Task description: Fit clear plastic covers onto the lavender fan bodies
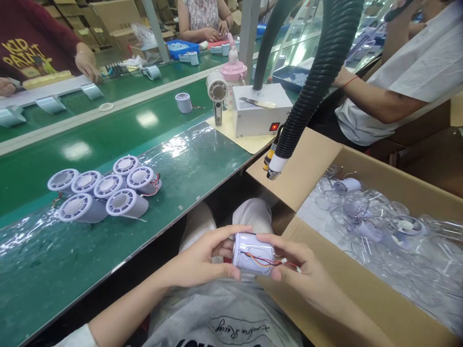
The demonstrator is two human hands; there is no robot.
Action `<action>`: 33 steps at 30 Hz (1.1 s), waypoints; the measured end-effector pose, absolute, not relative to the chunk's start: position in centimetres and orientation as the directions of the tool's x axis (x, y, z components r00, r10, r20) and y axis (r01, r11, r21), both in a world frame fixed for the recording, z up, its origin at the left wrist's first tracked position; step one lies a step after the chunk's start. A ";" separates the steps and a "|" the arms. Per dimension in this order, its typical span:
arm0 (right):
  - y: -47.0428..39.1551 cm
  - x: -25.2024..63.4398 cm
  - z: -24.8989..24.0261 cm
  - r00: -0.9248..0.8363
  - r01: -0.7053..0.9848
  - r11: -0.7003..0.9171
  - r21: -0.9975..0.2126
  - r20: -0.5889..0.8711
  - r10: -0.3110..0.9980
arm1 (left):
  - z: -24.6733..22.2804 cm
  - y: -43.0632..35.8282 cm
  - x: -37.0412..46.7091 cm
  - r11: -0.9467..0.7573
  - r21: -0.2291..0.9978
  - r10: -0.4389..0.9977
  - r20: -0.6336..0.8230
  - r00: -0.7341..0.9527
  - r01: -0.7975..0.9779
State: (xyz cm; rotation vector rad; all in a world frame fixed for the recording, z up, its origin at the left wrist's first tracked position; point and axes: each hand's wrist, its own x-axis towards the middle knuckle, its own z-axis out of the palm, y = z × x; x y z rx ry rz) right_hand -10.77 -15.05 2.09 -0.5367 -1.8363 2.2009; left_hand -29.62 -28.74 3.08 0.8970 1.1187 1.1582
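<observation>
Above my lap I hold a pale purple fan housing (pixel 253 253) on its side, with thin red, black and yellow wires and small white plugs trailing from its right end. My left hand (pixel 217 253) grips its ringed left end between thumb and fingers. The other end is pinched by my right hand (pixel 294 258), near the loose wires. Several similar housings (pixel 108 185) stand grouped on the green bench to the left, their round vented ends facing up. To my right an open cardboard box (pixel 325 270) holds clear plastic covers (pixel 379 217) and a few purple housings.
A black corrugated hose (pixel 307 91) with a metal tip hangs above the box's flap. Behind it are a white box with a lit red switch (pixel 260 111) and an upright handheld fan (pixel 217 91). A single housing (pixel 184 103) stands on the green conveyor (pixel 119 120). Co-workers sit across and at right.
</observation>
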 end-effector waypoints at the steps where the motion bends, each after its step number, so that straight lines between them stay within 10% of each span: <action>1: -15.1 -10.8 2.1 -0.909 0.054 -0.135 -0.989 -0.105 0.403 | 3.2 -28.7 -29.4 0.185 0.967 0.982 -0.188 -0.005 -0.175; 10: -16.2 -10.0 1.0 -0.860 0.011 0.166 -0.986 0.075 0.504 | 3.1 -28.7 -28.9 0.138 0.955 0.983 -0.100 -0.154 0.261; 17: -15.9 -10.6 1.6 -0.890 0.111 -0.347 -0.931 -0.249 0.381 | 3.0 -29.6 -30.2 0.175 0.969 0.984 -0.169 0.053 -0.175; 33: -16.8 -11.8 1.6 -0.894 0.110 -0.320 -0.941 -0.234 0.381 | 1.6 -30.4 -30.1 0.216 0.953 0.976 -0.214 0.033 -0.214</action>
